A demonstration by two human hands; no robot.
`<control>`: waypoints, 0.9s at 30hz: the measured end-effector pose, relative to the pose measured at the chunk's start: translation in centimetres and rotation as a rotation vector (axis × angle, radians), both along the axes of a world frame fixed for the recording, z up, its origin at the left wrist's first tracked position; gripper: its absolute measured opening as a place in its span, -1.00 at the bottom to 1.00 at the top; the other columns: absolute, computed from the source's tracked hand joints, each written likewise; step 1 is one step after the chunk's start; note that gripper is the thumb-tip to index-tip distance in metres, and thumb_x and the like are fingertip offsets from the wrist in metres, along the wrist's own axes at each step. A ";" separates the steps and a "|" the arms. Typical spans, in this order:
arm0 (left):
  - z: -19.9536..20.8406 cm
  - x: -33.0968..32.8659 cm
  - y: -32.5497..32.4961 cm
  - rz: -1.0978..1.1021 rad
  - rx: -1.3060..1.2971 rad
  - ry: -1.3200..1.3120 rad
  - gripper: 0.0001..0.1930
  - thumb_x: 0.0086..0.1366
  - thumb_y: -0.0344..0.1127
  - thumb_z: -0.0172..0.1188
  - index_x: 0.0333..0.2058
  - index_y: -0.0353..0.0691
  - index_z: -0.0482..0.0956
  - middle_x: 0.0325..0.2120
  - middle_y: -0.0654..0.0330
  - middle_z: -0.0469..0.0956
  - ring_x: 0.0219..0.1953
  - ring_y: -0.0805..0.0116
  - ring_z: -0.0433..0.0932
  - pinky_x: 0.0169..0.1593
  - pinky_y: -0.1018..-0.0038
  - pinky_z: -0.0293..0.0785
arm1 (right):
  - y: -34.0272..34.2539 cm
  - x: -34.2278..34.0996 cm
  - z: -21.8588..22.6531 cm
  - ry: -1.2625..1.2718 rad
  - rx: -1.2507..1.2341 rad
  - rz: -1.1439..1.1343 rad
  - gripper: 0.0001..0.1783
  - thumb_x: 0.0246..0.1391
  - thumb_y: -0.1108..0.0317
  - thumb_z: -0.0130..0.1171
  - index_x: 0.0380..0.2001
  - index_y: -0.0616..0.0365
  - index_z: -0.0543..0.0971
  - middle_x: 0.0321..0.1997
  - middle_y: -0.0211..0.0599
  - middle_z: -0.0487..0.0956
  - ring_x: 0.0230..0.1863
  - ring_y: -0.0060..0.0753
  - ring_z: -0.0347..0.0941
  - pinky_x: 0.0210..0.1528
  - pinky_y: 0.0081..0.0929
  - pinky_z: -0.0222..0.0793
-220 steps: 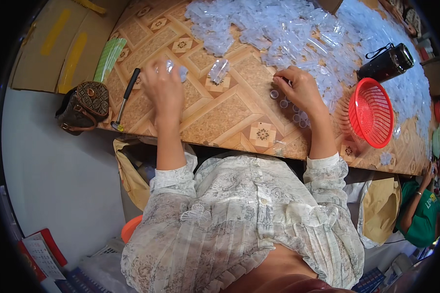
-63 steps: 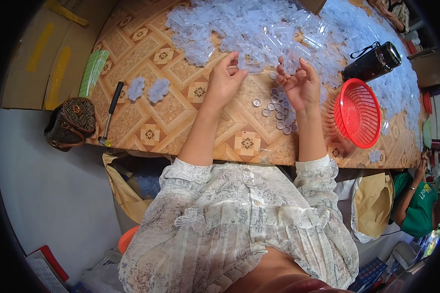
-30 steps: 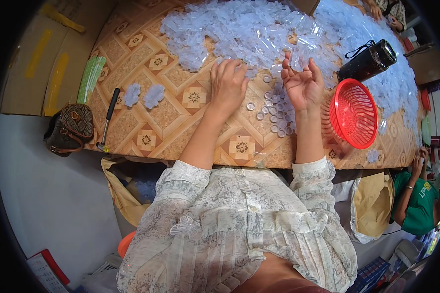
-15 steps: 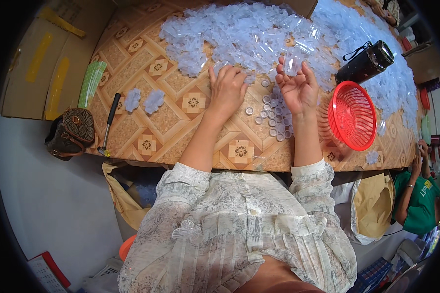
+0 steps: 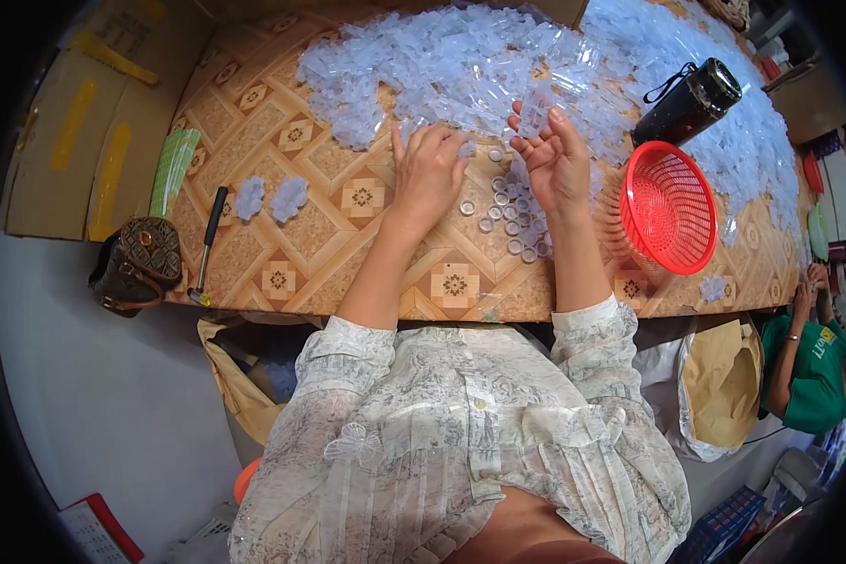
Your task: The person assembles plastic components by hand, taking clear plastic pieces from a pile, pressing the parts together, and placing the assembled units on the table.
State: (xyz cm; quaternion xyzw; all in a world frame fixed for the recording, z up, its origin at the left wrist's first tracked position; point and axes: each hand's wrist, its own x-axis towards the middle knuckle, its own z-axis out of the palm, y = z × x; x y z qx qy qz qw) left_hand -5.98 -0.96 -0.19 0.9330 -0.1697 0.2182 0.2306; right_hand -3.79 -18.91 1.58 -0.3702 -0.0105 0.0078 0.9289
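Observation:
My right hand (image 5: 558, 169) is raised over the table, palm partly turned up. Its fingers and thumb grip a clear plastic tube-like piece (image 5: 536, 108). My left hand (image 5: 428, 169) is palm down on the tabletop to the left, with fingers curled and their tips partly hidden. A small pale clear piece (image 5: 467, 148) shows at its fingertips; whether it is gripped is hard to make out. Between my hands lie several small round clear rings or caps (image 5: 511, 212). Beyond them spreads a large heap of clear bluish plastic pieces (image 5: 423, 70).
A red plastic basket (image 5: 669, 209) and a black flask (image 5: 691, 101) stand to the right. At left are a hammer-like tool (image 5: 211, 235), a brown patterned bag (image 5: 139, 263), two clear flower-shaped pieces (image 5: 289, 198) and cardboard boxes (image 5: 70, 122). Another person in green (image 5: 808, 376) sits far right.
My right hand has shifted slightly left with the clear piece, which is now tilted differently. The left hand stays nearly in place. The whole view has shifted a little.

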 end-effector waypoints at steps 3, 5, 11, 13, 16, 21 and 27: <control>0.4 -0.4 -0.6 -0.045 -0.022 0.038 -0.73 0.08 -0.32 0.25 -0.20 -0.15 0.56 -0.16 0.21 0.48 0.04 0.20 0.38 0.23 -0.12 -0.01 | -0.5 0.3 -0.6 0.020 0.085 0.039 -0.55 0.17 0.18 -0.05 0.04 0.25 0.35 -0.06 -0.03 0.51 -0.13 -0.19 0.50 -0.19 -0.35 0.47; 0.8 -0.8 -0.6 -0.017 -0.008 0.017 -0.74 0.08 -0.33 0.25 -0.21 -0.14 0.56 -0.16 0.21 0.48 0.04 0.20 0.38 0.23 -0.11 0.02 | -0.9 0.5 -1.1 0.008 0.110 0.074 -0.55 0.18 0.16 -0.08 0.03 0.24 0.35 -0.05 0.00 0.51 -0.12 -0.17 0.50 -0.18 -0.33 0.46; 1.1 0.1 2.4 0.020 -0.033 0.054 -0.75 0.09 -0.35 0.23 -0.21 -0.21 0.57 -0.19 0.12 0.52 -0.05 0.15 0.45 0.14 0.17 0.26 | -0.9 0.2 -0.3 0.016 0.183 0.115 -0.51 0.17 0.14 -0.07 0.04 0.29 0.33 -0.01 0.05 0.47 -0.11 -0.13 0.48 -0.12 -0.31 0.43; 1.1 0.7 4.7 0.135 -0.094 -0.004 -0.79 0.09 -0.40 0.20 -0.26 -0.28 0.58 -0.25 0.04 0.52 -0.15 0.11 0.49 -0.01 0.18 0.38 | -1.1 0.3 -0.4 0.031 0.226 0.128 -0.50 0.17 0.14 -0.07 0.04 0.30 0.32 0.00 0.06 0.47 -0.10 -0.13 0.47 -0.11 -0.31 0.43; 1.5 1.5 8.0 0.384 -0.133 0.078 -0.71 0.16 -0.34 0.16 -0.14 -0.32 0.51 -0.17 -0.06 0.47 -0.11 0.04 0.47 -0.02 0.16 0.40 | -1.1 0.6 -0.8 0.052 0.250 0.151 -0.49 0.16 0.14 -0.06 0.05 0.30 0.31 0.00 0.07 0.46 -0.10 -0.13 0.47 -0.12 -0.32 0.42; 2.2 3.2 8.7 0.774 -0.199 0.324 -0.39 0.15 -0.07 0.20 0.08 -0.33 0.31 -0.02 -0.26 0.33 -0.02 -0.08 0.43 0.03 0.22 0.38 | -0.4 0.3 -0.6 0.057 0.177 0.165 -0.50 0.16 0.14 -0.06 0.04 0.30 0.32 -0.01 0.07 0.47 -0.12 -0.14 0.48 -0.14 -0.33 0.42; 1.5 3.7 8.3 0.662 -0.154 0.482 -0.21 0.03 0.00 0.26 0.15 -0.30 0.18 0.01 -0.27 0.30 0.03 -0.11 0.41 0.09 0.16 0.34 | -0.3 0.3 -1.1 0.069 0.122 0.150 -0.53 0.16 0.15 -0.06 0.00 0.29 0.35 -0.02 0.06 0.49 -0.13 -0.14 0.49 -0.15 -0.32 0.43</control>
